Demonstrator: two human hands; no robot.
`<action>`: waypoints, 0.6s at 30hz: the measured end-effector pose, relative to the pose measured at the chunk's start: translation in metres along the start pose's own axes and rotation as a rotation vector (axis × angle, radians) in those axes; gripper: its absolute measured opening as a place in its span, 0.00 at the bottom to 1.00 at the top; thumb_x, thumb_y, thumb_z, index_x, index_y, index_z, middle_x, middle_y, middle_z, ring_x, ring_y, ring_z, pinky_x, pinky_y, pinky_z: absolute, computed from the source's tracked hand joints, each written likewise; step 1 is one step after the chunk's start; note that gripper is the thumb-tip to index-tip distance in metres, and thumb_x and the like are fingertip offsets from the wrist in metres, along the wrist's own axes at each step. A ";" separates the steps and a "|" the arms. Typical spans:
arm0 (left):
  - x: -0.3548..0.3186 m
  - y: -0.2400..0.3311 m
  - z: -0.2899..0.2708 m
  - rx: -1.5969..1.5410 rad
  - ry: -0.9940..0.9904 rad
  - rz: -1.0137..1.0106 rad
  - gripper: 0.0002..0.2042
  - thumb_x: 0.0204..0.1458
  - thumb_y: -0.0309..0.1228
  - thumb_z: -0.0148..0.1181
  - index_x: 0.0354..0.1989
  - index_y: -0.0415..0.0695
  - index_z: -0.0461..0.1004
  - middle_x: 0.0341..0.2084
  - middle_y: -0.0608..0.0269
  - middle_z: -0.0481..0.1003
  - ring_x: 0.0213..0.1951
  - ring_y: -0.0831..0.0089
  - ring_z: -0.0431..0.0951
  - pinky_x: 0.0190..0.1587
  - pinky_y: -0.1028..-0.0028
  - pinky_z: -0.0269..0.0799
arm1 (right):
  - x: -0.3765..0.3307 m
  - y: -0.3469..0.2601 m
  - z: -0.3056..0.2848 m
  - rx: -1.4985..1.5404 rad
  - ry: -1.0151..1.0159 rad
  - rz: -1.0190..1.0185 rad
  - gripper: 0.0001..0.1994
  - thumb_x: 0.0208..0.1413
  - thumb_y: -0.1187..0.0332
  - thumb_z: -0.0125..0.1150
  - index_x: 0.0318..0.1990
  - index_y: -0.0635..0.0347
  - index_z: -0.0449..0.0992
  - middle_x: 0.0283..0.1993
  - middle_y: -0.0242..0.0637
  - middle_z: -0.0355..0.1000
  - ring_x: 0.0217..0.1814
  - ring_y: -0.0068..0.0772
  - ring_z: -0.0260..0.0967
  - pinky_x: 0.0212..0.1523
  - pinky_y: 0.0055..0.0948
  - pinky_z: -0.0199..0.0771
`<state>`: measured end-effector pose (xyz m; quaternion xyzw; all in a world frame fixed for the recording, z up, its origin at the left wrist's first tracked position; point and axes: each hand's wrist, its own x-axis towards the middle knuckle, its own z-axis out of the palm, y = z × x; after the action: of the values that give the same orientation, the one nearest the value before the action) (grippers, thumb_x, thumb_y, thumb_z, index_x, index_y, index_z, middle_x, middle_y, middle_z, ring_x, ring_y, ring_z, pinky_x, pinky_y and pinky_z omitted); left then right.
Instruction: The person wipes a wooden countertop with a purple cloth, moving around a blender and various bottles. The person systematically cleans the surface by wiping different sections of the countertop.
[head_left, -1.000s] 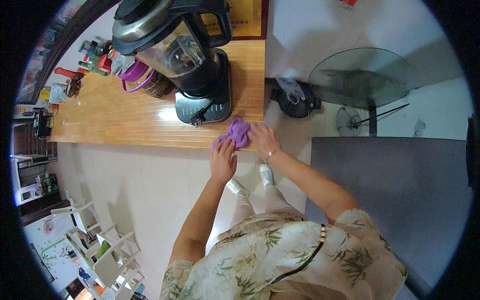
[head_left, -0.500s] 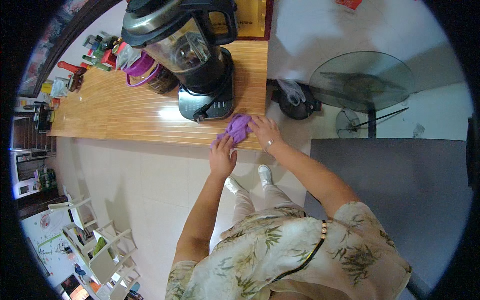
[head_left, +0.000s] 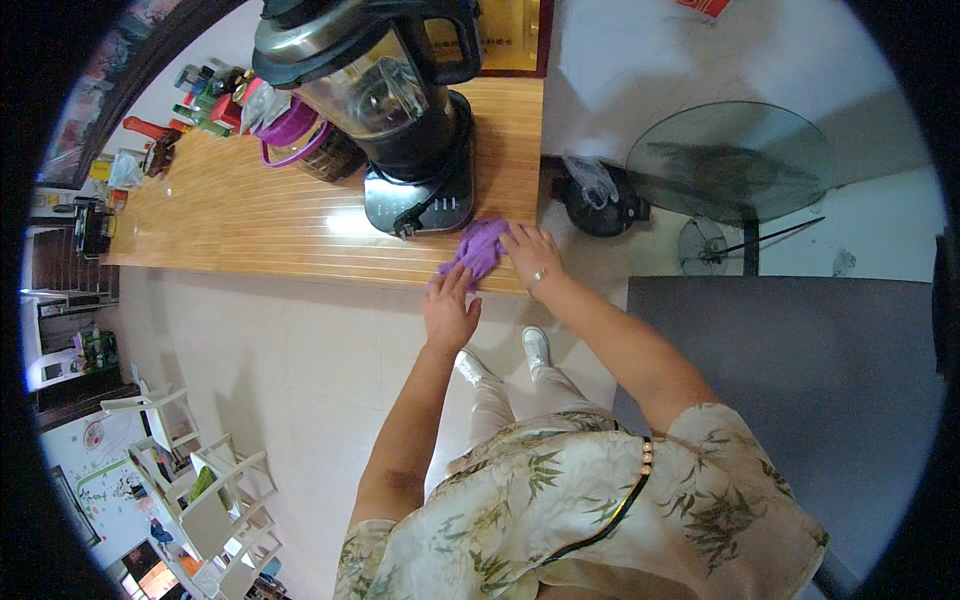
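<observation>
The purple cloth (head_left: 480, 248), bunched tighter a second ago, now looks more drawn out on the wooden surface (head_left: 280, 228) beside the blender (head_left: 385, 105), engaging both left hand (head_left: 452, 319) and right hand (head_left: 534, 258); fingers (head_left: 457, 279) touch it, pinching or not cannot be told

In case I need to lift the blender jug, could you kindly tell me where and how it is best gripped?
By the black handle, I'd say, with the right hand coming from the right: its loop stands out on the jug's right side, with a gap for fingers, while a jar appears close on the left. That hand is at the cloth now.
</observation>
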<state>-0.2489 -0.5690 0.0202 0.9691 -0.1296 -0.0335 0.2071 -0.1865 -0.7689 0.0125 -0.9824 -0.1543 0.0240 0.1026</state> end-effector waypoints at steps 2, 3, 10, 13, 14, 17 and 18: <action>-0.003 -0.003 0.000 0.012 -0.001 -0.009 0.27 0.44 0.32 0.63 0.57 0.49 0.68 0.60 0.63 0.65 0.59 0.53 0.62 0.58 0.55 0.61 | -0.040 -0.001 0.019 0.034 0.046 -0.034 0.16 0.56 0.67 0.46 0.52 0.52 0.70 0.60 0.40 0.64 0.61 0.40 0.62 0.58 0.40 0.60; -0.002 -0.003 -0.002 -0.004 -0.006 -0.008 0.27 0.44 0.32 0.63 0.57 0.48 0.68 0.59 0.62 0.66 0.59 0.51 0.63 0.59 0.56 0.61 | -0.053 -0.004 0.016 0.050 0.062 -0.047 0.16 0.56 0.68 0.46 0.52 0.53 0.71 0.60 0.40 0.64 0.61 0.40 0.61 0.58 0.40 0.60; 0.019 0.005 -0.008 -0.004 0.002 0.000 0.27 0.44 0.29 0.63 0.56 0.47 0.69 0.58 0.59 0.67 0.57 0.49 0.65 0.60 0.59 0.62 | 0.014 -0.001 -0.026 -0.018 -0.211 0.045 0.20 0.56 0.67 0.47 0.57 0.51 0.68 0.64 0.40 0.61 0.66 0.40 0.56 0.63 0.40 0.56; 0.015 -0.001 0.003 0.022 0.071 0.052 0.23 0.45 0.29 0.62 0.53 0.45 0.71 0.54 0.57 0.69 0.54 0.50 0.67 0.57 0.58 0.64 | -0.022 0.000 0.006 -0.004 -0.101 0.071 0.21 0.55 0.69 0.48 0.57 0.51 0.68 0.64 0.40 0.61 0.65 0.42 0.58 0.63 0.41 0.56; 0.014 -0.005 0.007 0.033 0.101 0.077 0.21 0.45 0.28 0.62 0.51 0.44 0.72 0.52 0.57 0.71 0.53 0.50 0.68 0.56 0.58 0.64 | -0.044 -0.003 0.027 0.052 -0.113 0.104 0.22 0.53 0.71 0.49 0.58 0.50 0.68 0.64 0.40 0.62 0.64 0.42 0.59 0.62 0.40 0.57; 0.004 -0.032 0.017 -0.066 0.025 0.014 0.15 0.43 0.24 0.58 0.42 0.43 0.73 0.48 0.53 0.71 0.51 0.47 0.67 0.54 0.57 0.64 | -0.077 -0.011 -0.008 0.157 -0.239 -0.027 0.22 0.51 0.72 0.52 0.57 0.50 0.70 0.60 0.40 0.67 0.59 0.44 0.64 0.58 0.42 0.62; 0.002 -0.029 0.015 -0.080 0.087 0.071 0.10 0.44 0.23 0.57 0.36 0.41 0.72 0.41 0.52 0.74 0.42 0.46 0.70 0.49 0.55 0.67 | -0.086 -0.006 -0.026 0.176 -0.295 -0.099 0.21 0.51 0.72 0.53 0.56 0.51 0.70 0.58 0.40 0.69 0.58 0.46 0.65 0.57 0.43 0.64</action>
<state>-0.2417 -0.5502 -0.0056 0.9554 -0.1535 0.0108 0.2522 -0.2684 -0.7951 0.0407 -0.9466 -0.2131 0.1764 0.1655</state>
